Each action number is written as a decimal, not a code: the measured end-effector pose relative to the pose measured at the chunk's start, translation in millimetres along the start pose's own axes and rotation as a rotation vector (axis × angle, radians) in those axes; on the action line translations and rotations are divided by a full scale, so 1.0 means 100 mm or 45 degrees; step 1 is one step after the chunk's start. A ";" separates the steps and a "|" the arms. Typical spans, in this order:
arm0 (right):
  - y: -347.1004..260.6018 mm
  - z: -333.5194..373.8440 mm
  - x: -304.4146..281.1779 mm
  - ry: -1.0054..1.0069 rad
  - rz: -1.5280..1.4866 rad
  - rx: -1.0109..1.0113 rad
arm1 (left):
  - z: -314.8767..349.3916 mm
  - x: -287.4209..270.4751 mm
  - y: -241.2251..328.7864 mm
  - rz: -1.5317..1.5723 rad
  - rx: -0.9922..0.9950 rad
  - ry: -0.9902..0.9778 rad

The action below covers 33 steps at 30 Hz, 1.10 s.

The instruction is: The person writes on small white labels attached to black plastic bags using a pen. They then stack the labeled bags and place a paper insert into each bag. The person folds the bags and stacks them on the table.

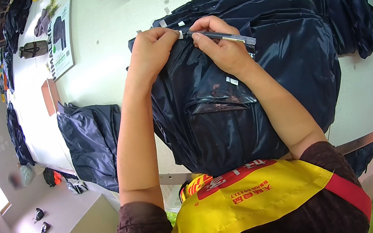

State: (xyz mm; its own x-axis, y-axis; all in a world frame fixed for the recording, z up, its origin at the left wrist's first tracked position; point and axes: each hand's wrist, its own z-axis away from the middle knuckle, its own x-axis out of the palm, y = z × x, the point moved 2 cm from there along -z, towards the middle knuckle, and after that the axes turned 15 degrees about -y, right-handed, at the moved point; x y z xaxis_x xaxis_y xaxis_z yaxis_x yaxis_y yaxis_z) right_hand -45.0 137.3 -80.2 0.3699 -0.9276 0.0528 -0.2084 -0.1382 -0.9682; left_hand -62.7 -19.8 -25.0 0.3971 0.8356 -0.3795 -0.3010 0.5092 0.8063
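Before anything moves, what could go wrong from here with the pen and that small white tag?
1. The left-hand grip pinches only a small white tag, so the tag could slip or twist under pressure.
2. The pen in the right-hand grip points at the tag, right above dark garments; a slip could mark the fabric.
3. The garments look glossy and loosely layered, so they might slide and tug the tag.

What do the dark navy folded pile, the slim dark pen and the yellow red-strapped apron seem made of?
Navy pile: probably thin synthetic fabric, glossy, with bright highlights along creases. Pen: likely smooth plastic; one end looks translucent. Apron: perhaps woven synthetic, softly sheened, draping in folds; fibre unclear.
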 end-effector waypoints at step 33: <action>-0.05 -0.03 -0.10 0.126 -0.529 0.005 | 0.29 0.07 0.12 -0.084 0.048 -0.088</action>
State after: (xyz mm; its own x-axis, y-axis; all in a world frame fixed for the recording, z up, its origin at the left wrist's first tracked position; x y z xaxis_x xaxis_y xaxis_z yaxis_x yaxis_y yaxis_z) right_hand -50.2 146.6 -74.7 0.3329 -0.8223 0.4616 -0.0563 -0.5059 -0.8607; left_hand -38.2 -14.2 -4.4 0.4744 0.7837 -0.4010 -0.2397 0.5533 0.7977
